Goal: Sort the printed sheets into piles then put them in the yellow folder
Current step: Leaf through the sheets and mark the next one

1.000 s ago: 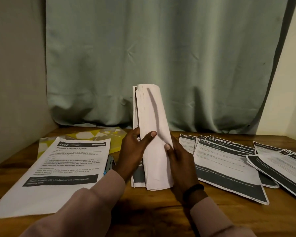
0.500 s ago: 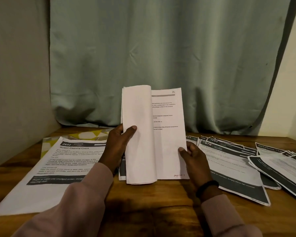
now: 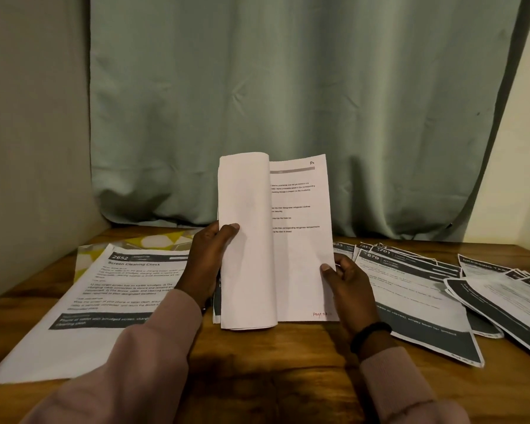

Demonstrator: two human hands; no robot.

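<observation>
You've fanned the stack [image 3: 248, 240] open, left hand [image 3: 207, 264] gripping folded pages, right hand [image 3: 348, 286] pinching the page [image 3: 300, 255] you're checking.

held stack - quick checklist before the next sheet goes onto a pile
1. Left hand grips the folded-back sheets of the held stack: ok.
2. Right hand pinches the exposed page at its lower right edge: ok.
3. Exposed page readable enough to sort: cannot tell, the print is too small; there is a handwritten mark at the top corner and a red note at the bottom.
4. Left pile lies flat, heading visible: ok.
5. Right piles tidy: not ok, the sheets are fanned and overlapping.
6. Yellow folder reachable: not ok, the left pile lies over most of it.
</observation>
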